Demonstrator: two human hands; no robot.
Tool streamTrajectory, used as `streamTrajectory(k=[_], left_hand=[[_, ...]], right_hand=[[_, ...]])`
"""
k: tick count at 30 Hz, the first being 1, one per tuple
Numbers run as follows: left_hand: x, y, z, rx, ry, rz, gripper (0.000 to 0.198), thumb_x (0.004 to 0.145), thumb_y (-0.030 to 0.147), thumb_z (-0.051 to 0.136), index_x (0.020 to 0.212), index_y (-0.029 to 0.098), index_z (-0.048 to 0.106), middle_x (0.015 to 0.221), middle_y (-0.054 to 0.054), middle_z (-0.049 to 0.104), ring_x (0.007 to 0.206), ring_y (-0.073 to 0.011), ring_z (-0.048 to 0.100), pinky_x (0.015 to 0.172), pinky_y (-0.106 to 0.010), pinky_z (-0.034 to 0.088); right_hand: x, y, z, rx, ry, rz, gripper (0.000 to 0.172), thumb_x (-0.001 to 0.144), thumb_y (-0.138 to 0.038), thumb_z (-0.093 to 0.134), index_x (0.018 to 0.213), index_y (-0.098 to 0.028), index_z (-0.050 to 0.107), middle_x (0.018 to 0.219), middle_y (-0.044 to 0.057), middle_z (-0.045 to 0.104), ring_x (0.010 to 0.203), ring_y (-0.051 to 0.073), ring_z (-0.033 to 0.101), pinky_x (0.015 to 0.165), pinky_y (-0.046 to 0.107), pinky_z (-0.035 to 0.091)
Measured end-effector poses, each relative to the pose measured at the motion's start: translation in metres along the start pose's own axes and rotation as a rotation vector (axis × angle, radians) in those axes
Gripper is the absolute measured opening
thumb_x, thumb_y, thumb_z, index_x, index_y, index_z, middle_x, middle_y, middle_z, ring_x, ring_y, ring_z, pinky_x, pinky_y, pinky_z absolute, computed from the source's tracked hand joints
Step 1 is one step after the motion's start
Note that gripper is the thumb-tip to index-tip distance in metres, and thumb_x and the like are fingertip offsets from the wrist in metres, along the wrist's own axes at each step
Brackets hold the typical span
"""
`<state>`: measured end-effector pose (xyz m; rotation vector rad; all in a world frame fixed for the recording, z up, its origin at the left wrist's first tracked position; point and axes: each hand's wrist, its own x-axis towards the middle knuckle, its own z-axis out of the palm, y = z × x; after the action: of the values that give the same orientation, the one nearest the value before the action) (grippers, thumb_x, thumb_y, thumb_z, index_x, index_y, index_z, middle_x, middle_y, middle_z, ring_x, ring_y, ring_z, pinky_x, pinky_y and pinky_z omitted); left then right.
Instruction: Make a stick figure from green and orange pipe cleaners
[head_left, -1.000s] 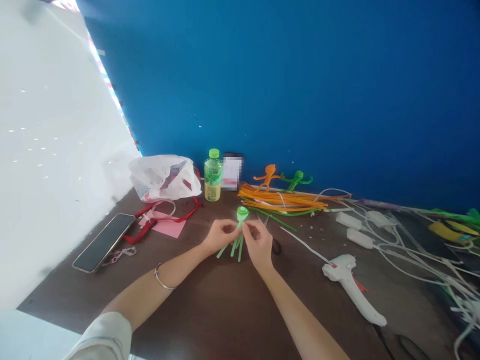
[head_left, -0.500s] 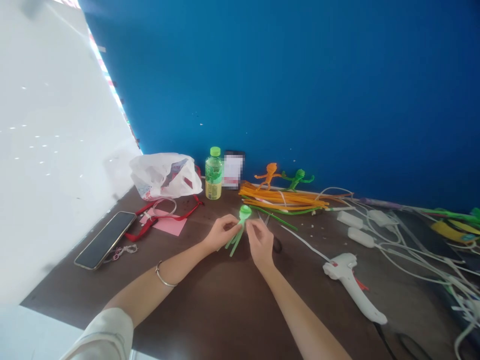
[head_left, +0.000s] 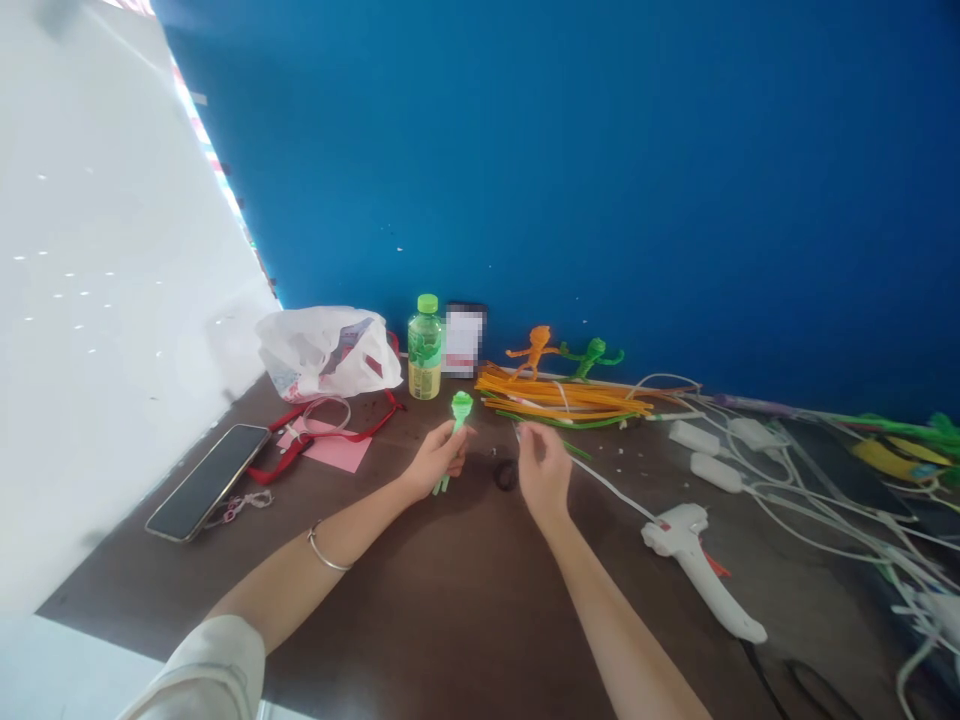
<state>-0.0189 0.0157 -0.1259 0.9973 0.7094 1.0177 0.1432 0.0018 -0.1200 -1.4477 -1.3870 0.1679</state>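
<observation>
My left hand (head_left: 437,460) is closed around a light green pipe-cleaner piece (head_left: 462,408). Its rounded, coiled head rises above my fingers, and a few loose strands hang out below. To the right, my right hand (head_left: 545,472) is held with its fingers curled and pinched together. Whatever may be between those fingertips is hidden. Beside that hand a dark loop of the scissors handle (head_left: 506,475) shows on the table; my hand covers much of the scissors.
Behind my hands lie orange pipe cleaners (head_left: 562,394), with an orange figure (head_left: 538,350) and a green figure (head_left: 594,357). A green-capped bottle (head_left: 425,350) and white plastic bag (head_left: 326,350) stand left. A phone (head_left: 210,480), glue gun (head_left: 694,560) and white cables (head_left: 810,500) flank them.
My hands have separated. The left drew the green piece a little left and wrapped more fingers around it, while the right let go and moved right over the scissors, uncovering one handle loop.
</observation>
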Motion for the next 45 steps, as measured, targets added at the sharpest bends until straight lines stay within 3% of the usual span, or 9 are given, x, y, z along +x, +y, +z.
streamTrajectory(k=[2, 4, 9, 15, 21, 31, 38, 41, 45], left_hand=[[0.002, -0.003, -0.002, 0.046, 0.032, 0.019, 0.033, 0.075, 0.048, 0.050, 0.082, 0.016, 0.050, 0.059, 0.005, 0.038, 0.043, -0.0033, 0.035, 0.040, -0.016, 0.027], [0.005, -0.006, -0.005, 0.132, 0.083, 0.049, 0.036, 0.076, 0.050, 0.048, 0.077, 0.015, 0.051, 0.060, 0.002, 0.045, 0.051, -0.0067, 0.044, 0.048, -0.019, 0.036], [0.009, -0.008, -0.008, 0.182, 0.151, 0.096, 0.037, 0.073, 0.050, 0.051, 0.074, 0.014, 0.055, 0.072, -0.003, 0.055, 0.065, -0.0102, 0.051, 0.065, -0.023, 0.042], [0.003, -0.002, -0.001, -0.033, -0.015, 0.019, 0.037, 0.073, 0.049, 0.052, 0.086, 0.014, 0.053, 0.068, 0.000, 0.049, 0.045, -0.0037, 0.040, 0.043, -0.019, 0.033], [0.002, 0.001, -0.002, -0.079, 0.014, 0.018, 0.043, 0.074, 0.045, 0.055, 0.104, 0.014, 0.053, 0.067, 0.003, 0.038, 0.044, -0.0003, 0.026, 0.039, -0.016, 0.018], [0.000, 0.003, 0.001, 0.035, 0.032, 0.005, 0.039, 0.074, 0.050, 0.050, 0.099, 0.019, 0.051, 0.066, 0.005, 0.033, 0.040, -0.0005, 0.027, 0.035, -0.014, 0.018], [0.004, -0.001, 0.000, 0.027, 0.043, 0.047, 0.037, 0.075, 0.049, 0.049, 0.094, 0.018, 0.050, 0.064, 0.005, 0.035, 0.043, -0.0027, 0.029, 0.039, -0.016, 0.023], [0.005, -0.002, -0.002, 0.180, 0.141, 0.161, 0.037, 0.078, 0.049, 0.044, 0.090, 0.016, 0.053, 0.060, 0.004, 0.039, 0.051, -0.0069, 0.039, 0.052, -0.021, 0.036], [0.003, 0.001, -0.007, 0.466, 0.284, 0.288, 0.033, 0.082, 0.044, 0.039, 0.084, 0.017, 0.058, 0.068, 0.000, 0.048, 0.069, -0.0122, 0.047, 0.071, -0.026, 0.038]], right_hand=[[0.019, 0.011, -0.007, -0.178, -0.008, -0.014, 0.023, 0.083, -0.026, 0.038, 0.090, -0.015, 0.056, 0.089, 0.010, 0.062, 0.082, 0.020, 0.057, 0.074, 0.032, 0.043], [0.037, 0.022, -0.013, -0.484, -0.219, -0.010, 0.026, 0.083, -0.020, 0.033, 0.096, -0.014, 0.055, 0.094, 0.011, 0.062, 0.085, 0.020, 0.056, 0.075, 0.032, 0.042], [0.068, 0.033, -0.018, -0.672, -0.457, -0.050, 0.021, 0.079, -0.020, 0.042, 0.082, -0.018, 0.062, 0.087, 0.009, 0.064, 0.084, 0.024, 0.055, 0.071, 0.034, 0.038], [0.078, 0.028, 0.002, -0.787, -0.656, -0.142, 0.017, 0.076, -0.019, 0.048, 0.073, -0.015, 0.064, 0.082, 0.012, 0.062, 0.088, 0.025, 0.053, 0.074, 0.037, 0.035], [0.077, 0.030, 0.018, -0.740, -0.560, -0.185, 0.016, 0.075, -0.011, 0.045, 0.076, -0.013, 0.060, 0.078, 0.014, 0.062, 0.084, 0.027, 0.053, 0.072, 0.039, 0.036], [0.048, 0.011, -0.002, -0.218, -0.050, -0.244, 0.027, 0.087, -0.029, 0.032, 0.101, -0.016, 0.051, 0.095, 0.011, 0.061, 0.089, 0.022, 0.056, 0.077, 0.034, 0.042], [0.045, 0.017, -0.008, -0.245, -0.270, -0.309, 0.028, 0.084, -0.026, 0.036, 0.093, -0.018, 0.061, 0.092, 0.008, 0.064, 0.087, 0.020, 0.058, 0.079, 0.036, 0.043], [0.053, 0.018, 0.002, -0.266, -0.417, -0.358, 0.024, 0.081, -0.025, 0.041, 0.087, -0.021, 0.064, 0.092, 0.005, 0.066, 0.091, 0.021, 0.057, 0.081, 0.036, 0.042], [0.074, 0.022, 0.009, -0.422, -0.385, -0.317, 0.030, 0.080, -0.018, 0.038, 0.100, -0.021, 0.060, 0.104, 0.006, 0.062, 0.101, 0.023, 0.051, 0.088, 0.040, 0.033]])
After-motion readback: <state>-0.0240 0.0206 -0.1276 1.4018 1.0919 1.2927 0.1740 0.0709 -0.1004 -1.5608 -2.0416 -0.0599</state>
